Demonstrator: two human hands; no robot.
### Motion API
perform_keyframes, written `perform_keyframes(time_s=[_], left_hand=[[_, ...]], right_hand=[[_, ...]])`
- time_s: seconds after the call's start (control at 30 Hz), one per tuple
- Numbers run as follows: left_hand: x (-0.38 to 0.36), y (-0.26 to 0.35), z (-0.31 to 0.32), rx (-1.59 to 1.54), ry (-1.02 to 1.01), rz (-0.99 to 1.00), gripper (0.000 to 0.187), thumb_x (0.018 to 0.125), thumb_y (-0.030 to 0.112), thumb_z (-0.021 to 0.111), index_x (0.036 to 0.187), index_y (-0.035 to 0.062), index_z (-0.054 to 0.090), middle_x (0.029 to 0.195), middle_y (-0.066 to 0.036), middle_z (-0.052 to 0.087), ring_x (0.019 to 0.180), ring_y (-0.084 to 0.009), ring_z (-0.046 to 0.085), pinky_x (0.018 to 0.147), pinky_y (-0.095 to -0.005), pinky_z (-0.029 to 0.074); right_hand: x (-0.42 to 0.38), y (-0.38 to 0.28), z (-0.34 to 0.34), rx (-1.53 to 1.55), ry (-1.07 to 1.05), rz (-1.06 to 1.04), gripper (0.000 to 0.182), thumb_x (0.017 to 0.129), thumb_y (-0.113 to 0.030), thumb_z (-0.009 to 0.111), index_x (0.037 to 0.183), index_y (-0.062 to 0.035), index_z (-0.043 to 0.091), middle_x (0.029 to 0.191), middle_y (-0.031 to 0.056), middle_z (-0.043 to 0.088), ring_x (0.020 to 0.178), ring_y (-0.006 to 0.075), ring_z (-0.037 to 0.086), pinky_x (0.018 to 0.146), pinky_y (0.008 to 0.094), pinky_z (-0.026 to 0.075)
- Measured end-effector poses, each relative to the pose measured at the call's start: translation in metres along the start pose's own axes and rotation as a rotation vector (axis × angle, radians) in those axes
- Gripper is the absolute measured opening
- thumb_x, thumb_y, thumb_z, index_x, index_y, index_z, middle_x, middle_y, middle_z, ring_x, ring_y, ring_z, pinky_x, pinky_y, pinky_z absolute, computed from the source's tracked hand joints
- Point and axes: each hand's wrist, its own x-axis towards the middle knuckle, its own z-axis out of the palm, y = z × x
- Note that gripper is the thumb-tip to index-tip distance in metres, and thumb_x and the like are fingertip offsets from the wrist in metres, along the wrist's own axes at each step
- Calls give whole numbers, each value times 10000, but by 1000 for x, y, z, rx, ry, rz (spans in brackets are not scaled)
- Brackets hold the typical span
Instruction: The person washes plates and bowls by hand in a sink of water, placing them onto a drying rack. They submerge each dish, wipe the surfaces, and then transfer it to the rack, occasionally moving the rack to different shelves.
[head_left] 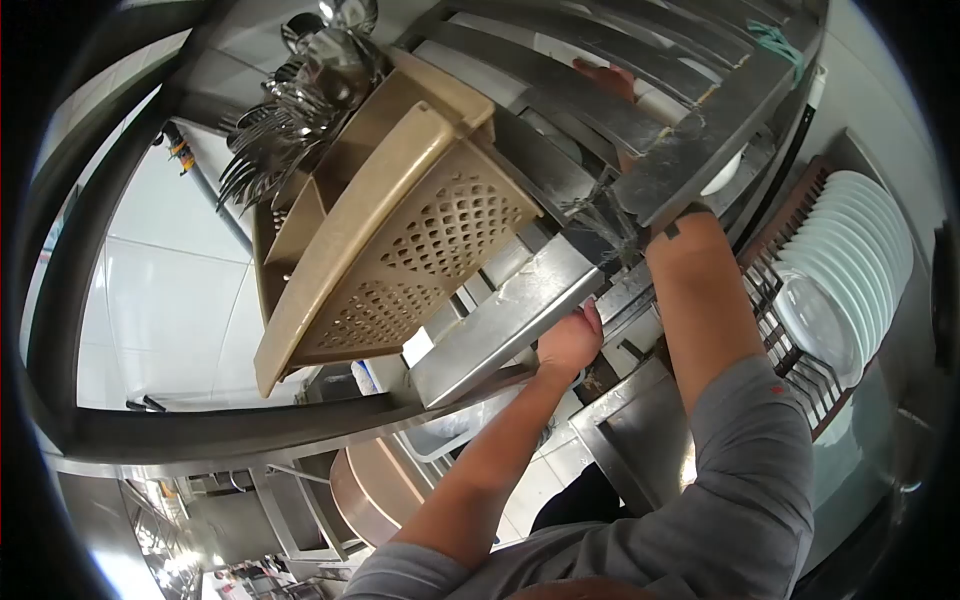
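Observation:
My left hand [571,341] is closed at the lower edge of a steel slatted shelf [505,320], with its thumb up against the metal; its other fingers are mostly hidden. My right forearm reaches up behind the shelf's front bar. Through a gap between the slats, part of my right hand [606,80] shows, close to a white object [660,102] whose kind I cannot make out. The slats cover most of that hand, so its grip is hidden. A white rounded dish edge [722,176] appears below the front bar, beside my right wrist.
A tan perforated plastic cutlery holder [400,235] stands tilted in view on the shelf, filled with forks and spoons [300,110]. At right, white plates [860,250] stand in a row in a brown rack [790,215]. A brown round container [375,490] is lower down.

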Motion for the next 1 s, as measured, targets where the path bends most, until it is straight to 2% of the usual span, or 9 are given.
perform_keyframes(time_s=[0.1, 0.23, 0.4, 0.53, 0.6, 0.73, 0.83, 0.9, 1.0], left_hand=[[-1, -1, 5, -21, 78, 14, 514, 1037, 280, 467, 706, -17, 724, 854, -209, 715, 1011, -352, 629, 1026, -570, 382], [0, -1, 1, -41, 35, -31, 512, 1043, 305, 471, 721, -6, 718, 864, -208, 709, 1012, -360, 638, 964, -539, 432], [-1, -4, -3, -78, -1, -8, 521, 1050, 314, 471, 739, -32, 706, 841, -264, 683, 824, -448, 664, 833, -532, 502], [0, -3, -4, -87, -2, -24, 526, 1054, 314, 463, 737, -26, 710, 834, -267, 680, 842, -448, 666, 840, -528, 507], [-1, -1, -7, -107, -106, -86, 529, 1055, 310, 460, 737, -29, 713, 834, -269, 680, 843, -448, 669, 840, -526, 514], [-1, -3, -3, -79, 27, -32, 545, 1054, 325, 453, 743, -36, 718, 838, -256, 687, 829, -434, 675, 832, -527, 520], [1, -1, -9, -76, 12, -10, 544, 1052, 328, 451, 752, -34, 725, 860, -251, 696, 830, -433, 675, 807, -529, 519], [1, 3, -10, -88, -31, -46, 524, 1043, 316, 463, 757, -32, 731, 873, -238, 705, 889, -412, 669, 884, -542, 482], [-2, -1, 6, -75, 88, -1, 488, 1025, 282, 485, 743, -33, 729, 867, -217, 716, 997, -368, 634, 1062, -572, 339]], right_hand=[[2, -2, -5, -35, -6, 0, 346, 957, -84, 586, 1287, 12, 626, 1319, 171, 647, 1203, 319, 633, 1006, 440, 512], [2, -4, -15, -92, -14, 1, 344, 955, -87, 587, 1281, 13, 630, 1319, 172, 647, 1204, 319, 633, 1006, 439, 511], [3, -3, -27, -192, -33, -6, 341, 953, -90, 588, 1275, 13, 635, 1320, 173, 648, 1205, 319, 632, 1006, 439, 511], [6, -9, -28, -275, -36, -22, 338, 952, -93, 589, 1269, 13, 639, 1320, 174, 648, 1206, 319, 632, 1006, 438, 511], [11, -14, -23, -336, -44, -30, 337, 951, -95, 590, 1267, 13, 641, 1321, 174, 648, 1207, 318, 632, 1006, 438, 510], [20, -19, -21, -494, -60, -66, 335, 950, -98, 591, 1261, 14, 645, 1321, 175, 649, 1208, 318, 632, 1006, 437, 510], [33, -21, -13, -677, -68, -118, 334, 949, -100, 592, 1258, 14, 647, 1321, 175, 649, 1208, 318, 632, 1006, 437, 510], [46, -23, -13, -822, -67, -166, 333, 948, -102, 592, 1255, 14, 649, 1322, 176, 649, 1209, 318, 632, 1006, 436, 510], [52, -31, -12, -1028, -57, -235, 331, 947, -104, 593, 1251, 14, 652, 1322, 176, 650, 1209, 318, 631, 1005, 436, 509]])
